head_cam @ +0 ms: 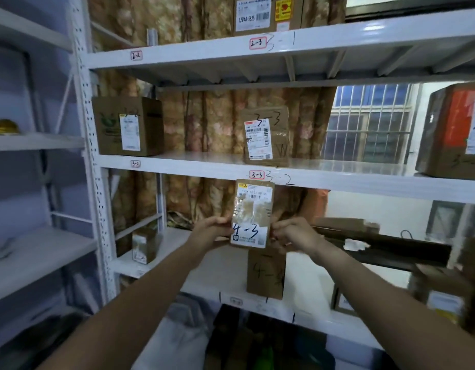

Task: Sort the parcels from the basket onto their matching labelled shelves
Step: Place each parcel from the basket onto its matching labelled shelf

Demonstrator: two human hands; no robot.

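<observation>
Fingers (222,222) of left hand (212,232) and right hand (293,233) pinch the 4-3 parcel (253,209) by its lower side edges, upright just below the 3-3 shelf label (257,174), still unshelved, whereas the 3-3 box (267,137) above that label is apparently already sorted.

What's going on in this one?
A person stands at white shelving, holding a small flat parcel marked 4-3 upright, left hand and right hand pinching its lower edges. It is not yet shelved. The 3-2 box and 3-3 box stand on the shelf above; a brown box sits on the lower shelf behind it.
</observation>
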